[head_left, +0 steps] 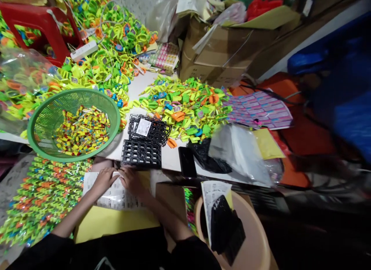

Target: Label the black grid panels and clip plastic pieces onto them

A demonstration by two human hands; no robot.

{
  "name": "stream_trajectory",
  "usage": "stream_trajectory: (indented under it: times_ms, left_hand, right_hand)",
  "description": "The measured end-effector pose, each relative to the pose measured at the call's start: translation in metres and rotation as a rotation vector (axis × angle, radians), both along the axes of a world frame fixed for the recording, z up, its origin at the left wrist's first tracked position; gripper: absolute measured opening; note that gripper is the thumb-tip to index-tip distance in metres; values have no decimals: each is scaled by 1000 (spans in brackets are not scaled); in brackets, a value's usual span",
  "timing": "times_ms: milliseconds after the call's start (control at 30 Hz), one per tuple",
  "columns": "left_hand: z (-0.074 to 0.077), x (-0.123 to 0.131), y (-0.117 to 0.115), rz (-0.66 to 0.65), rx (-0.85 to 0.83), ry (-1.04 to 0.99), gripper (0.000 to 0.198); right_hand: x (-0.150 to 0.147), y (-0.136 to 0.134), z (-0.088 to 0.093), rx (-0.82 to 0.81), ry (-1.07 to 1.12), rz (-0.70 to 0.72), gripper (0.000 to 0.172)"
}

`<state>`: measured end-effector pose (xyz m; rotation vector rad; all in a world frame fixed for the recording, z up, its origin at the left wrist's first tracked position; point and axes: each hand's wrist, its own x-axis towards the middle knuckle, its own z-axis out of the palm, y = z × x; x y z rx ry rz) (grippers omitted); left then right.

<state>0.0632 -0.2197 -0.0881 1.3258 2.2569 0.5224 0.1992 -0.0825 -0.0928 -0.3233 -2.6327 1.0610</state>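
Observation:
Both my hands rest on a printed white paper sheet (116, 196) lying over a yellow sheet (113, 221) at the near table edge. My left hand (104, 180) lies on the paper's upper left with fingers curled down. My right hand (130, 181) presses the paper's upper middle, fingers bent, close to the left hand. Just beyond the hands lie two black plastic grid trays (142, 154), the farther one (149, 129) carrying a small white label.
A green mesh basket (43, 115) of small colourful pieces sits left. Heaps of yellow, green and orange plastic parts (185, 107) cover the table. A black phone (187, 161), plastic bags (240, 150), a beige tub (255, 239) with black trays, and cardboard boxes (220, 53) surround it.

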Motion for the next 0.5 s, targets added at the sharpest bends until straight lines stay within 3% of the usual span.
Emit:
stream_trajectory:
  times_ms: [133,267,400,500]
  left_hand:
    - [8,-13,-4,3,-67,-56,36]
    - [4,-30,-15,62,-66,-129,40]
    - [-7,-41,-26,117,6,-272,44]
    - [-14,-40,-28,126,37,-303,44]
  right_hand:
    - [1,-14,-33,82,31,-90,24]
    - [2,-11,-56,193,94,-113,21]
    - [3,-8,-65,187,83,-72,24]
    - [3,-9,-64,78,38,-51,27]
